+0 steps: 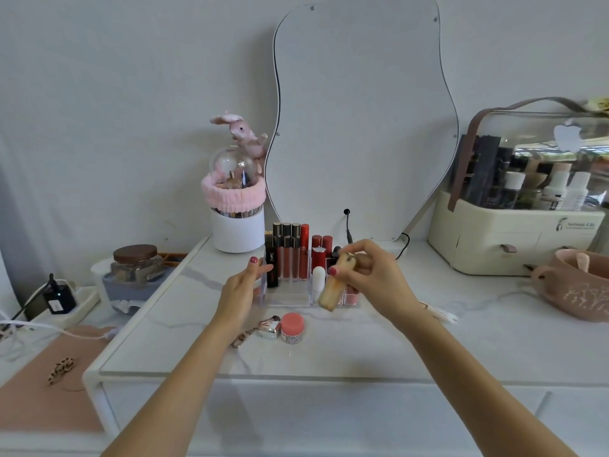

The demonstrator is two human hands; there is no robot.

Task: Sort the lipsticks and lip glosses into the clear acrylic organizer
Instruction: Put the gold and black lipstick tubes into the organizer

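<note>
The clear acrylic organizer stands mid-table below the mirror. In its back slots stand a black lipstick, three dark-capped lip glosses, a red-capped gloss and several red lipsticks. A white tube stands in a front slot. My right hand grips a beige, marbled lipstick tube, tilted over the organizer's right front. My left hand rests with straight fingers against the organizer's left wall.
A pink-lidded jar and a silver heart-shaped case on a chain lie in front of the organizer. A white brush holder stands back left, a cream cosmetics case and pink bowl at right. The table's front edge is near.
</note>
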